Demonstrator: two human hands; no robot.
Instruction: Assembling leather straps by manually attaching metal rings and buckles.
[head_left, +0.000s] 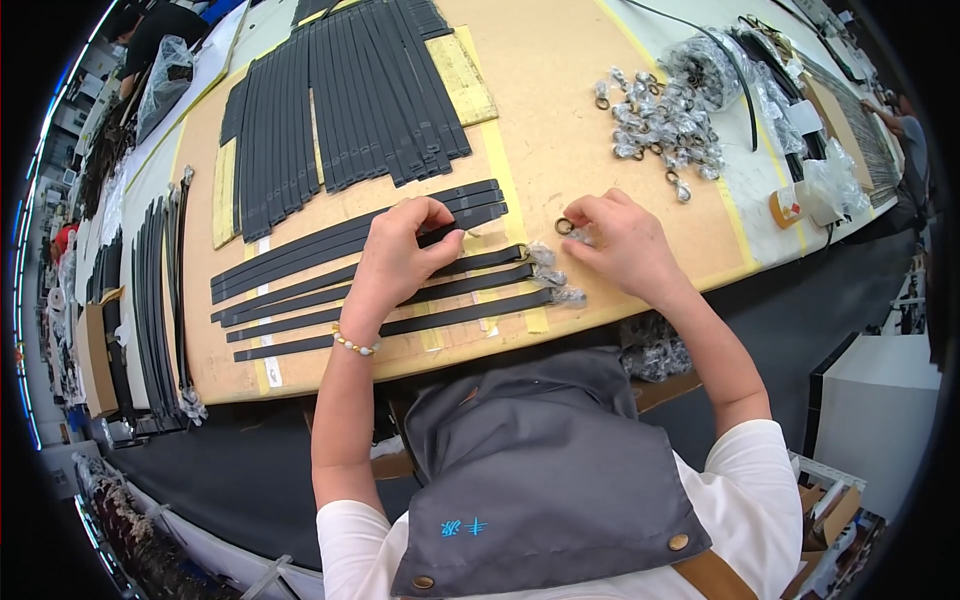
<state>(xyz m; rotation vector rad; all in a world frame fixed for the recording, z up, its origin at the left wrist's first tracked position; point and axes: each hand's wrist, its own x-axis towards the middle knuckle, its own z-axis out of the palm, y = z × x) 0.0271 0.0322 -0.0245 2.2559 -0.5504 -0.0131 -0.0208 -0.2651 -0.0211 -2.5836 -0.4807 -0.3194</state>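
My left hand is closed around a black strap near its right end, thumb and fingertips pinching it. My right hand pinches a small metal ring fitting partly wrapped in clear plastic, a short way right of that strap end. Below my left hand lie black straps whose right ends carry plastic-wrapped metal fittings. Just above them, more straps lie side by side with bare ends.
A large bundle of black straps covers the table's far middle on yellow boards. Loose plastic-wrapped ring fittings are heaped at the far right, near an amber-filled container. Finished-looking straps hang by the left edge.
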